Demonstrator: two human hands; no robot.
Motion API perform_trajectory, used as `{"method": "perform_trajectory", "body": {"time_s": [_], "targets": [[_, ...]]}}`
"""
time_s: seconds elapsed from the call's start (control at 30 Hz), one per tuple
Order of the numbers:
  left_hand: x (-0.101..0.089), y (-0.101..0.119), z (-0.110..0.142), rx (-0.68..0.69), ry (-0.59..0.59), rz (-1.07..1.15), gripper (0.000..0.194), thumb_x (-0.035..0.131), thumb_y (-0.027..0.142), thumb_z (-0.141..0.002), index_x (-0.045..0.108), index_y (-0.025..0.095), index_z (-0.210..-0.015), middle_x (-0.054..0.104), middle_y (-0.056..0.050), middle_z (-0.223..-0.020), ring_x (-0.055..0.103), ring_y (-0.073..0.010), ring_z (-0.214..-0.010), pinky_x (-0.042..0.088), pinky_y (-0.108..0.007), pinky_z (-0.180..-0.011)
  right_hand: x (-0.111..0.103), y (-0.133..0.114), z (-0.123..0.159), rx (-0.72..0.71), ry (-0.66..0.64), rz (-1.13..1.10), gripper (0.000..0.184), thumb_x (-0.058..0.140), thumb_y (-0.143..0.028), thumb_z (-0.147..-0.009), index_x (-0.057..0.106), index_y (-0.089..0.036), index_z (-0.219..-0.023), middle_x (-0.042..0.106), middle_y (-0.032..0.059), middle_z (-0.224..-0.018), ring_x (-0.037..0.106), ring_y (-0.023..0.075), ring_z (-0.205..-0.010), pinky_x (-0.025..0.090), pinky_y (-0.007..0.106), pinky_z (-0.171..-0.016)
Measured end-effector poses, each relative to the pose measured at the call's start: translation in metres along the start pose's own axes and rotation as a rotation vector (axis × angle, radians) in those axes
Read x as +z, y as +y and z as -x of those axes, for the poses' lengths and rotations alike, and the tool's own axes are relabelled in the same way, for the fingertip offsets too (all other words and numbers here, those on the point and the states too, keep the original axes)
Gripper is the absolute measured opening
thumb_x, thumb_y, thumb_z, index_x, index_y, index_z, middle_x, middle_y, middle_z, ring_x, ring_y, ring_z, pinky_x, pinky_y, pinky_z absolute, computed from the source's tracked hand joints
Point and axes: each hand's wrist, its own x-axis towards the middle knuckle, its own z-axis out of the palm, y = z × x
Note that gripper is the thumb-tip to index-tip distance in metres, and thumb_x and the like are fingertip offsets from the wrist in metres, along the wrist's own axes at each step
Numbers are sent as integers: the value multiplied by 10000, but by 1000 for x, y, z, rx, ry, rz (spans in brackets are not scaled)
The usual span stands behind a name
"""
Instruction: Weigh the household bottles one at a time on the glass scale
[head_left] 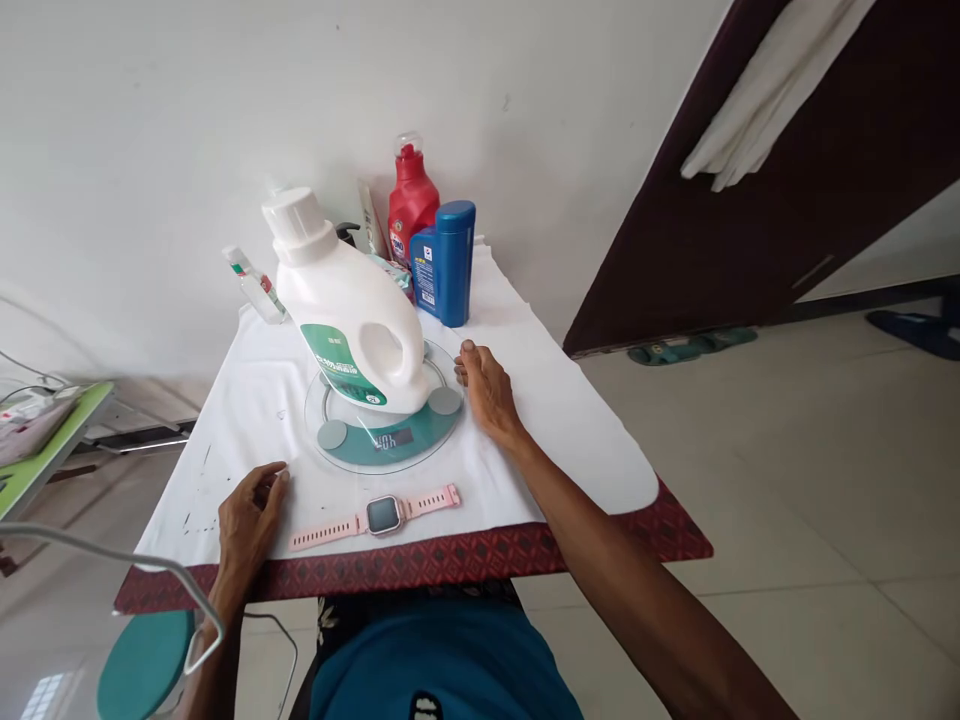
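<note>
A large white detergent bottle [352, 290] with a green label and a handle stands on a round glass scale [352, 455], its display lit. Just right of the scale, my right hand [489, 392] rests on the white cloth, fingers curled in and nothing visible in them. My left hand [251, 515] lies at the front left, fingers loosely bent, a gap between thumb and forefinger, holding nothing. Between my hands, a pink-strapped smartwatch [383, 515] is stretched flat in front of the scale.
Behind the scale are a blue bottle [454, 265], a red bottle [412, 195] and a clear bottle [259, 290] near the wall. A white cloth [570, 430] covers the table. A green stool [142, 665] and a grey cable [150, 556] are at lower left; slippers [694, 346] lie rightward.
</note>
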Motion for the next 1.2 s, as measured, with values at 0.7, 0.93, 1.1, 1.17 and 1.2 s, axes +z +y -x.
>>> {"method": "perform_trajectory", "body": {"time_s": [0.7,0.93,1.1,1.17,1.2], "targets": [[-6,7,5,-73,-33,102,594,624,712,-789,781,215,-1073,789,-64,-887,735,-258,-824,583,-356,-770,-8,1,-11,64,-4,-148,785,487,-934,-804,710,-192,-928,786,133,-944,759,264,-834,601,364,-736],[-26,30,-17,-85,-97,113,664,650,779,-761,786,223,-1097,724,-32,-727,672,-234,-672,561,-353,-678,-11,3,-12,72,-7,-120,737,473,-887,-858,723,-198,-931,796,126,-978,768,263,-855,584,359,-759],[-10,59,-40,-95,80,303,629,656,725,-833,744,237,-1221,767,-51,-981,691,-211,-786,583,-341,-738,-10,1,-12,86,0,-119,719,497,-875,-854,725,-200,-948,798,128,-1012,767,277,-886,574,376,-775],[2,70,-52,-61,74,368,622,651,703,-859,726,228,-1254,767,-71,-1074,708,-221,-852,594,-364,-802,-9,1,-12,96,-2,-121,709,510,-868,-851,726,-200,-948,799,131,-1025,769,283,-894,571,385,-787],[8,75,-59,-28,51,382,626,646,695,-867,715,221,-1270,763,-86,-1128,718,-238,-915,596,-380,-843,-8,1,-12,104,0,-125,706,512,-864,-853,727,-199,-948,799,134,-1030,769,286,-899,569,389,-793]]}}
